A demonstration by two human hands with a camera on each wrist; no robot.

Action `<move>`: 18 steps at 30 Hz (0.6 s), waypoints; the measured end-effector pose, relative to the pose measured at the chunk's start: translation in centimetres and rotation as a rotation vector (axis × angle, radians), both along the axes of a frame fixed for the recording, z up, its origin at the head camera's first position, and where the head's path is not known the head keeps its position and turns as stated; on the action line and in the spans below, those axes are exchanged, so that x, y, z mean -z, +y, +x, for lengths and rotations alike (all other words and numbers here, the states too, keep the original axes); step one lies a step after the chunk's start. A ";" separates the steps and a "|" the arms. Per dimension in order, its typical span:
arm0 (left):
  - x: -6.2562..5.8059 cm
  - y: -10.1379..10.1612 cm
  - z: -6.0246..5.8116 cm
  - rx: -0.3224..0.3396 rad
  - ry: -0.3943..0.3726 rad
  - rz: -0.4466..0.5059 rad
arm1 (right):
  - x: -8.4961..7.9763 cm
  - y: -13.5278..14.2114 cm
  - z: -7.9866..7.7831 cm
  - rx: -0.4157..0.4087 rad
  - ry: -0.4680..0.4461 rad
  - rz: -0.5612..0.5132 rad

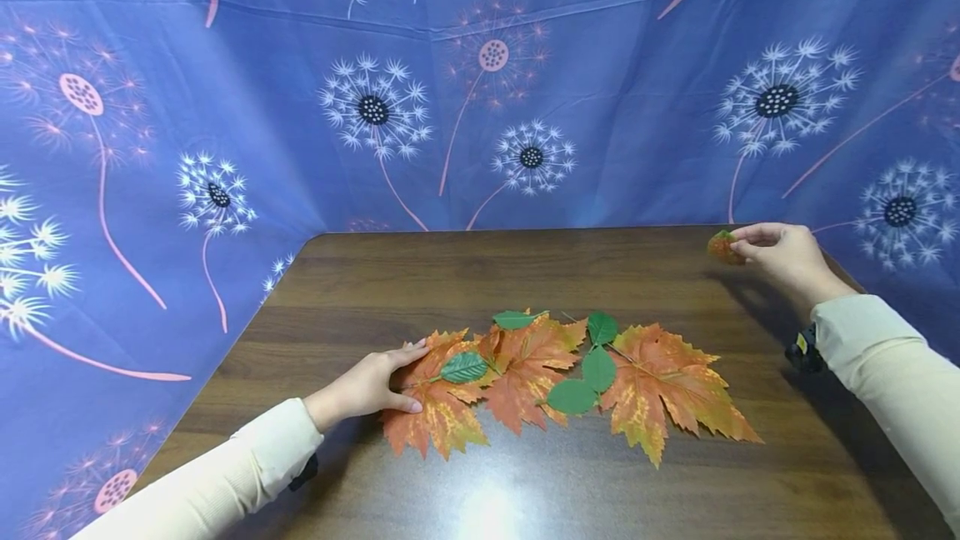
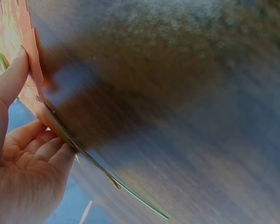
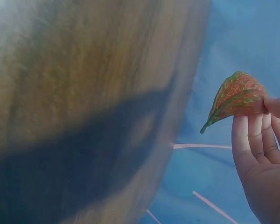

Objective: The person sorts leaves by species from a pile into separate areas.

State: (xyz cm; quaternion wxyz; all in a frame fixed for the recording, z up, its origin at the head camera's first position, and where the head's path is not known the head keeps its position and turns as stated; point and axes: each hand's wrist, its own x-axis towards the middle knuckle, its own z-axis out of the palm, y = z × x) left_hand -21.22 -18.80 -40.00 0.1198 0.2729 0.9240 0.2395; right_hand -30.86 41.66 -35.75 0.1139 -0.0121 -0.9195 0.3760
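My right hand (image 1: 787, 257) pinches a small red-orange leaf with green edges (image 3: 242, 95) between thumb and fingertips, raised near the table's far right corner. Its short green stem points away from the fingers. At the left end of a row of leaves, my left hand (image 1: 367, 386) rests on a large orange maple leaf (image 1: 435, 419), thumb and fingers spread apart. In the left wrist view, the thumb (image 2: 14, 79) lies on the leaf, whose edge hides some fingertips. Green leaves (image 1: 572, 397) lie over more orange maple leaves (image 1: 667, 390) to the right.
A brown wooden table (image 1: 337, 282) carries the leaves. Blue cloth with a dandelion print (image 1: 450, 107) hangs behind it and along both sides. Light glares off the table's front middle. A dark wrist device (image 1: 805, 348) shows below the right sleeve.
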 end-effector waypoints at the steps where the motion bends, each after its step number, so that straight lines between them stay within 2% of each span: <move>1: 0.0 0.0 0.0 -0.001 -0.001 0.002 | 0.0 0.1 -0.2 -0.001 0.007 0.000; 7: 0.1 -0.1 0.1 -0.005 0.004 0.005 | -0.1 0.4 -1.1 0.007 0.014 0.040; 18: 0.1 -0.2 -0.1 -0.005 -0.004 0.002 | 1.0 1.7 -1.7 0.063 -0.098 0.005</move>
